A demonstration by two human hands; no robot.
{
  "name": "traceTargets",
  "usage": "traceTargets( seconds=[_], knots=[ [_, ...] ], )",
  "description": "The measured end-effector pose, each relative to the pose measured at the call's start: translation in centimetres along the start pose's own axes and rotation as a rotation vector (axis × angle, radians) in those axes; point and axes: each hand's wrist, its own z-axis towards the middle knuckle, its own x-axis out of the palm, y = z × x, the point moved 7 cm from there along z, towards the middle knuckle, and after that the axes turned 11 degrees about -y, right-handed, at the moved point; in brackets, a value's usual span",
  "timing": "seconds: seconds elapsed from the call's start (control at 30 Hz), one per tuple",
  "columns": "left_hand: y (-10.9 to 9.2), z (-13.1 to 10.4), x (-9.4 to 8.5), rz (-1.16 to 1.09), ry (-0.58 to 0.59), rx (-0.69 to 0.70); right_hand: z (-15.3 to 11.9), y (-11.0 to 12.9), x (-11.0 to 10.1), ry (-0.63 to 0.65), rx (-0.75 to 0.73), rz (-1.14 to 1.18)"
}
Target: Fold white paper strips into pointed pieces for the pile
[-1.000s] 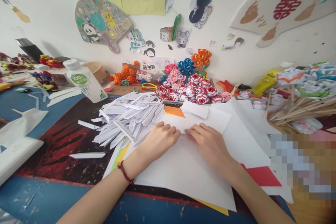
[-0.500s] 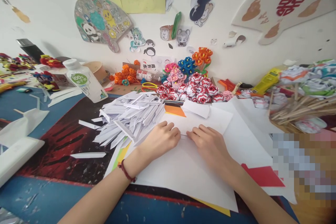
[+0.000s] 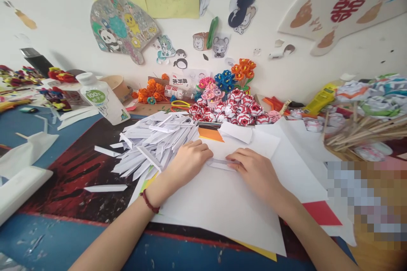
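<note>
Clearly, the trouble could start at the narrow white folded paper strip (image 3: 222,164), which lies between the 2 hands over the large white paper sheet (image 3: 219,207) near the middle of the table (image 3: 73,243). The right hand (image 3: 254,169) pinches the strip's right end between thumb and forefinger. The left hand (image 3: 190,156) has its fingers curled together at the left end; its thumb is hidden, so I cannot tell whether they pinch or only press.

If the 2 ends are drawn unevenly, the crease would probably run crooked, since thin paper follows the harder pull. A light hold could let the fold spring open, and a hard tug might tear it.

The large white sheet seems to lie loose over a bright yellow paper sheet (image 3: 254,250), so a dragging wrist could shift the working surface. The left forearm is also a risk: swung left, it might topple the loose heap of white folded paper strips (image 3: 159,135) or sweep away the single pointed white paper strip (image 3: 106,188) on the dark red-and-black mat (image 3: 73,194).
</note>
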Motion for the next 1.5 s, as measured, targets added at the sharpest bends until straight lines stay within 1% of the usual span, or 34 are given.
traceTargets(
  seconds=[0.17, 0.33, 0.43, 0.53, 0.67, 0.77, 0.9, 1.03, 1.17, 1.3, 1.5],
  knots=[
    [0.0, 0.2, 0.2, -0.047, -0.018, -0.018, 0.2, -1.0, 0.3, 0.021, 0.050, 0.091],
    [-0.4, 0.3, 0.3, -0.056, -0.016, 0.005, 0.2, -0.3, 0.4, -0.001, 0.025, 0.132],
    [-0.4, 0.3, 0.4, -0.014, -0.022, 0.033, 0.3, 0.1, 0.4, 0.011, 0.007, 0.152],
    [-0.5, 0.2, 0.6, 0.082, -0.046, 0.079, 0.3, 0.1, 0.4, 0.022, 0.001, 0.155],
    [-0.6, 0.2, 0.7, 0.144, -0.049, 0.133, 0.3, -0.1, 0.3, 0.000, -0.023, 0.136],
    [-0.9, 0.2, 0.7, 0.099, -0.017, 0.158, 0.2, 0.1, 0.1, -0.031, -0.068, 0.116],
    [-1.2, 0.0, 0.5, -0.007, 0.021, 0.165, 0.1, 0.7, -0.2, -0.039, -0.123, 0.078],
    [-1.4, -0.2, 0.7, -0.021, 0.040, 0.175, 0.0, 1.5, -0.2, -0.054, -0.186, 0.038],
    [-1.7, -0.3, 0.6, -0.023, 0.045, 0.200, -0.3, 2.0, 0.3, -0.072, -0.254, -0.051],
    [-2.0, -0.3, 0.8, -0.001, 0.051, 0.239, -0.5, 2.0, 0.7, -0.083, -0.261, -0.113],
    [-2.3, -0.5, 1.0, 0.083, 0.052, 0.306, -0.4, 2.5, 0.4, -0.110, -0.272, -0.150]
  ],
)
